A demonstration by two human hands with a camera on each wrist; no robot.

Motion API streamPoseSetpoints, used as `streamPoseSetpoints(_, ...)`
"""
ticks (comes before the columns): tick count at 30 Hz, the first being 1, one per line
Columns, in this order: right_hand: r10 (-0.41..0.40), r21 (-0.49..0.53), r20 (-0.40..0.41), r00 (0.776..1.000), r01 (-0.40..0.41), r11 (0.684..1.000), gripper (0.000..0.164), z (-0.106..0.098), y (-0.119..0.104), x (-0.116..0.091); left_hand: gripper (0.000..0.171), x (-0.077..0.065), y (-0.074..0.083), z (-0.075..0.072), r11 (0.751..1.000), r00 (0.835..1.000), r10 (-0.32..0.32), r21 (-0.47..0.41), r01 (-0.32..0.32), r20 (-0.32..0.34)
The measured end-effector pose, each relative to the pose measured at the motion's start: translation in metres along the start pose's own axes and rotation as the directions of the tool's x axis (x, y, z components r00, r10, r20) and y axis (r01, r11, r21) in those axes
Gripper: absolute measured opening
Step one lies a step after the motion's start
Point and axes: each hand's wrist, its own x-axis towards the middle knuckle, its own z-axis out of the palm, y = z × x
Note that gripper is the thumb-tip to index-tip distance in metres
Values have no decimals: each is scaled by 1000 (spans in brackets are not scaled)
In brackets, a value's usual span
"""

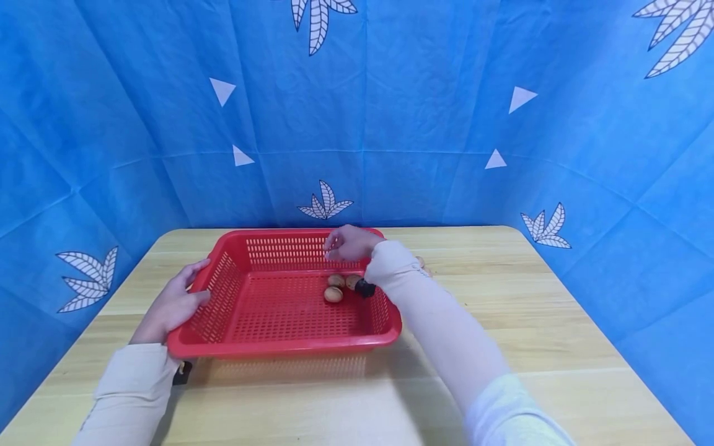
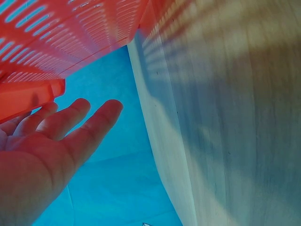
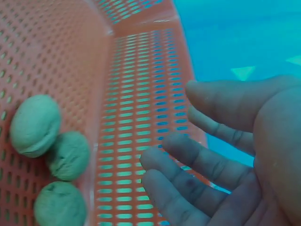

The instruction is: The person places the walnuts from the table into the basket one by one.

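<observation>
A red plastic basket [image 1: 284, 347] with slotted walls is in the middle of the table. My left hand [image 1: 175, 300] grips its left rim, thumb over the edge and fingers along the outside. From the left wrist view, the fingers [image 2: 96, 127] extend beside and under the rim. Three walnuts [image 1: 333, 294] lie together toward the right end of the basket floor; the right wrist view shows their ridged shells [image 3: 35, 125]. Over the basket's back right part is my right hand [image 1: 350, 243], its fingers loosely bent and apart, with nothing between them.
Beyond my right forearm, a small pale brown thing [image 1: 420, 262] lies on the wooden table [image 1: 530, 322], partly hidden by the sleeve. A blue patterned cloth [image 1: 424, 111] hangs behind and along both sides of the table.
</observation>
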Motion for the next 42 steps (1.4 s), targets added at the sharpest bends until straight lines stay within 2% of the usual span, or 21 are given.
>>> streamPoseSetpoints(6, -31, 161, -42, 999, 37, 986, 27, -18, 1, -12, 97, 0, 0, 1, 1000, 1000, -3, -2, 3, -6)
streamPoseSetpoints(10, -49, 253, -77, 996, 67, 965, 27, -30, 5, -25, 96, -1, 0, 1, 1000, 1000, -1, -6, 1, -5)
streamPoseSetpoints(17, -83, 419, -161, 984, 144, 897, 28, -50, 24, -48, 94, -1, -2, 2, 1000, 1000, 14, -5, -14, -11)
streamPoseSetpoints(21, -90, 469, -194, 977, 173, 866, 29, -59, 42, -64, 94, -1, -2, 2, 1000, 1000, 18, -3, -18, -11)
streamPoseSetpoints(27, -48, 510, -237, 970, 166, 844, 30, -67, 77, -79, 92, 1, -3, 0, 999, 1000, 28, 18, -28, -4)
streamPoseSetpoints(36, 42, 612, -255, 966, 127, 780, 31, -64, 138, -87, 82, 5, -4, -5, 996, 998, 69, 50, -69, 9)
streamPoseSetpoints(42, 152, 638, -282, 947, 67, 768, 33, -57, 169, -86, 82, 5, -4, -3, 996, 997, 76, 44, -76, 15)
